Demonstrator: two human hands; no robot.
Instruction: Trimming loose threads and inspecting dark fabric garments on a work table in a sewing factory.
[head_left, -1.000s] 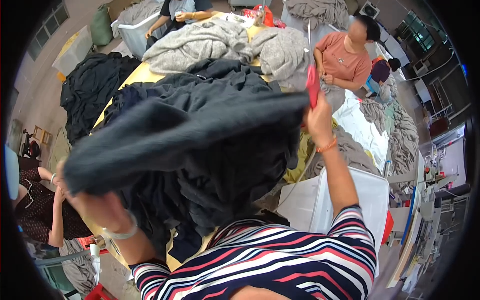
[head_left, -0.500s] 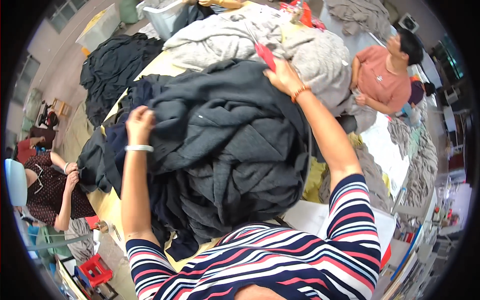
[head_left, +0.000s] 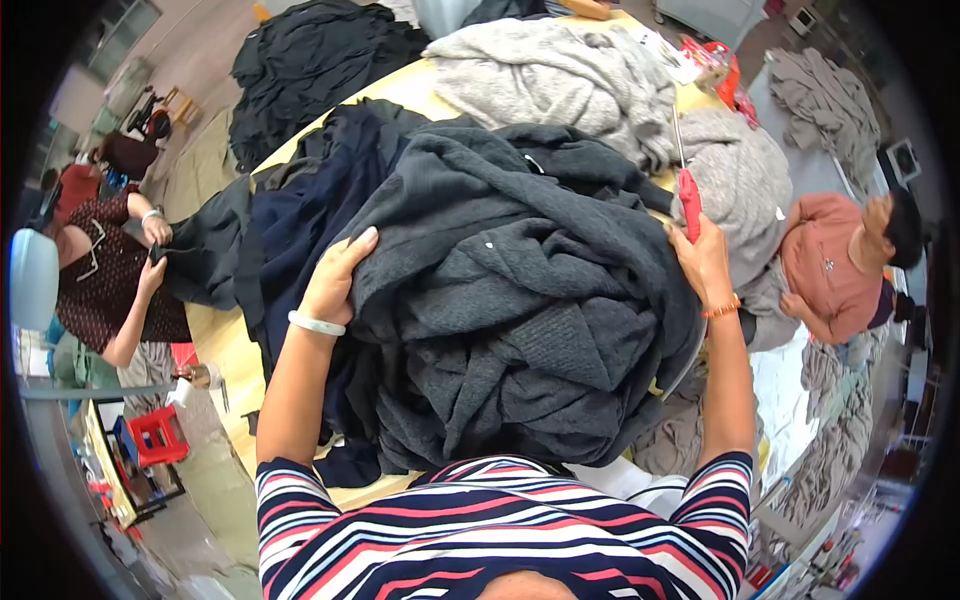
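A heap of dark grey knitted garments [head_left: 520, 320], matt and coarse-ribbed, is pressed by the left hand [head_left: 335, 280]. Red-handled scissors [head_left: 688, 200], glossy plastic with a thin metal blade, are gripped in the right hand [head_left: 705, 265]. Pale grey knitwear [head_left: 560, 80], soft and fuzzy, is piled on a smooth yellowish wooden table [head_left: 215, 340].
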